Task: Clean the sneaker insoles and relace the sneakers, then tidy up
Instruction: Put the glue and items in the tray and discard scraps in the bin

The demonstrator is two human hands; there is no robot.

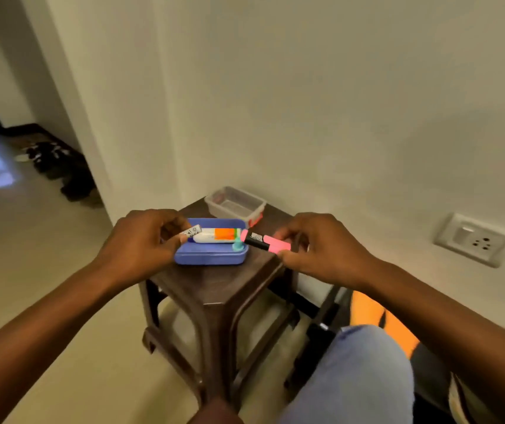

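My right hand (321,247) pinches a pink highlighter (265,241) with a black label, held level just right of a blue tray (208,258). My left hand (144,240) pinches a small white patterned piece (192,231) at the tray's left end. Inside the tray lies a white tube with an orange band (216,235) and a small teal piece (237,245). The tray sits on a dark brown stool (223,286). Dark shoes (52,159) lie far off on the floor at the left, blurred.
A clear plastic box with a red clip (234,205) stands behind the tray on the stool. The white wall runs close behind, with a socket plate (471,238) at right. My knee in blue jeans (361,371) is at lower right, beside something orange (379,316).
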